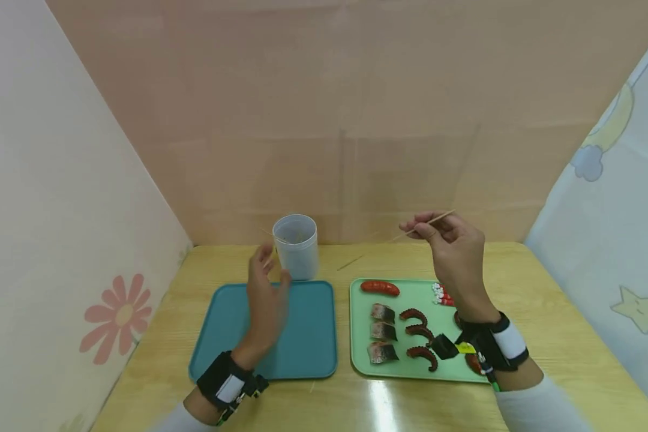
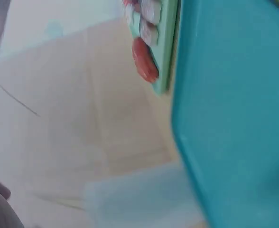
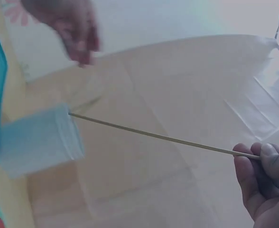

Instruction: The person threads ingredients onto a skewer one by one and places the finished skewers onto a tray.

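Note:
My right hand (image 1: 459, 258) is raised above the back of the green tray (image 1: 359, 360). Between thumb and fingers it pinches one end of a thin wooden skewer (image 3: 168, 138), which slants down and leftward. My left hand (image 1: 267, 300), blurred, hovers over the blue tray (image 1: 313, 336) beside the cup. Its fingers look loosely bent, with nothing visible in them. Behind the blue tray stands a translucent white cup (image 1: 300, 261); thin sticks (image 2: 63, 202) poke out of its mouth in the left wrist view.
Food pieces lie on the green tray: a red sausage (image 1: 380, 288), dark-skinned fish chunks (image 1: 383, 332), curled tentacles (image 1: 422, 355) and small red-and-white pieces (image 1: 443, 294). My right wrist partly covers other reddish pieces. A tan wall (image 1: 329, 120) rises behind the wooden table (image 1: 340, 408).

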Demonstrator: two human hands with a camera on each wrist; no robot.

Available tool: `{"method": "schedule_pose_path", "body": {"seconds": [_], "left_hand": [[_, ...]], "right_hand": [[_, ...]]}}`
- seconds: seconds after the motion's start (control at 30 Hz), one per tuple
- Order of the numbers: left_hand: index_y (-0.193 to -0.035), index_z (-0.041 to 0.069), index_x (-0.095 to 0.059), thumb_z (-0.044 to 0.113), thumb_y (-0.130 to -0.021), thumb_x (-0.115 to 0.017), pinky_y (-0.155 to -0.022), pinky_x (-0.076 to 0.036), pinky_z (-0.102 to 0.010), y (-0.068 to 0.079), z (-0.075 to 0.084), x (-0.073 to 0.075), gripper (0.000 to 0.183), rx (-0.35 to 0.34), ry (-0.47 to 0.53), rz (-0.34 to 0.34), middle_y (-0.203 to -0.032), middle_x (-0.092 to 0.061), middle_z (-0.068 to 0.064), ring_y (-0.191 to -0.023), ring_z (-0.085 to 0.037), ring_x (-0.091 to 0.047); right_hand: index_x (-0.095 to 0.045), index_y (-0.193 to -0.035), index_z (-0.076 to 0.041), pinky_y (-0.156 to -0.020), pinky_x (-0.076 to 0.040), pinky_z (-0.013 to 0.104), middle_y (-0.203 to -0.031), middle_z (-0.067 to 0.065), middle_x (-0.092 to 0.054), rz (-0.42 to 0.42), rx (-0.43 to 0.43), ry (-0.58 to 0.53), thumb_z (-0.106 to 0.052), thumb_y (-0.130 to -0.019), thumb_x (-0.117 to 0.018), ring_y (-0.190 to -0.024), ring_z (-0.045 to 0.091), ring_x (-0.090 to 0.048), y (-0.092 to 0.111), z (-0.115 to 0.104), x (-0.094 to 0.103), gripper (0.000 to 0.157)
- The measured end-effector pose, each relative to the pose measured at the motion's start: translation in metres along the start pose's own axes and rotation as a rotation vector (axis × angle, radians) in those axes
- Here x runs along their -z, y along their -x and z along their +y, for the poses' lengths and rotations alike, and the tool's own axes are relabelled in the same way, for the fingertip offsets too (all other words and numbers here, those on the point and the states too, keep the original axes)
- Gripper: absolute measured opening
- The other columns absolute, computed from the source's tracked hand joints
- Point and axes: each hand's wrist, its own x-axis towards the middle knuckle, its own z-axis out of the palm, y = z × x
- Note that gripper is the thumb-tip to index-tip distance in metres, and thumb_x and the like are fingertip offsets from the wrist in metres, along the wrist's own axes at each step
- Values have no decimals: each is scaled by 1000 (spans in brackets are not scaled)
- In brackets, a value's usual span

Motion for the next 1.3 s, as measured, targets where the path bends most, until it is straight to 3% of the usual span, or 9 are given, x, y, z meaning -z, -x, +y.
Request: {"method": "schedule_pose_path", "body": {"seconds": [0.17,0.3,0.47,0.6,0.67,0.83,0.93,1.07,1.3], "left_hand": [[-126,1,-61,9,-88,-68,-83,-55,-37,29,27,-7,40,-404,-320,-231,-114,-59,-10,-106,-23,-60],[-108,4,-74,4,-83,-72,-69,-55,-22,37,32,-11,25,-503,-382,-279,-95,-59,-6,-88,-16,-61],[-94,5,-77,-1,-81,-72,-60,-52,-17,38,32,-7,15,-492,-385,-267,-79,-55,-2,-72,-11,-60],[-90,5,-78,-1,-81,-72,-58,-53,-19,35,32,-1,12,-454,-413,-263,-76,-56,-1,-69,-11,-63],[-90,5,-78,0,-82,-72,-58,-54,-19,34,31,3,12,-426,-422,-252,-77,-58,-1,-71,-12,-65],[-92,3,-78,1,-82,-71,-60,-54,-18,32,28,8,12,-379,-429,-227,-79,-61,-2,-72,-12,-67],[-91,3,-78,2,-81,-73,-59,-54,-18,31,26,11,11,-364,-430,-217,-78,-62,-2,-71,-12,-67],[-91,2,-78,3,-80,-73,-58,-54,-19,31,26,13,11,-347,-422,-215,-78,-62,-3,-69,-12,-66],[-94,4,-78,5,-83,-72,-58,-54,-19,30,25,16,12,-313,-456,-235,-80,-61,-2,-70,-11,-65]], "right_hand": [[-64,-100,8,-76,-57,30,-90,12,-73,-76,-70,-44,-4,-90,-63,-83,23,-72,36,-4,-5,16],[-65,-101,3,-80,-56,34,-93,11,-74,-106,-132,-74,-9,-90,-64,-85,30,-71,53,-5,-17,16],[-65,-104,0,-85,-55,33,-96,10,-75,-116,-182,-103,-11,-91,-63,-86,29,-71,61,-3,-24,17],[-65,-113,-1,-88,-54,32,-111,13,-70,-207,-203,-88,-10,-93,-60,-100,28,-68,62,5,-23,22],[-65,-118,-6,-82,-56,29,-115,11,-69,-283,-227,41,-13,-94,-60,-103,26,-67,63,15,-22,26],[-70,-113,-11,-73,-55,34,-109,7,-70,-601,-241,565,-14,-91,-65,-94,22,-66,76,55,-19,23],[-73,-103,-7,-70,-52,36,-101,8,-71,-746,-257,735,-9,-86,-69,-86,20,-63,86,82,-23,18],[-71,-99,-7,-59,-48,32,-93,6,-68,-777,-252,877,-10,-81,-74,-75,15,-56,97,103,-29,18],[-70,-97,-4,-51,-43,29,-98,12,-63,-731,-176,981,1,-85,-66,-79,22,-54,102,111,-35,14]]}}
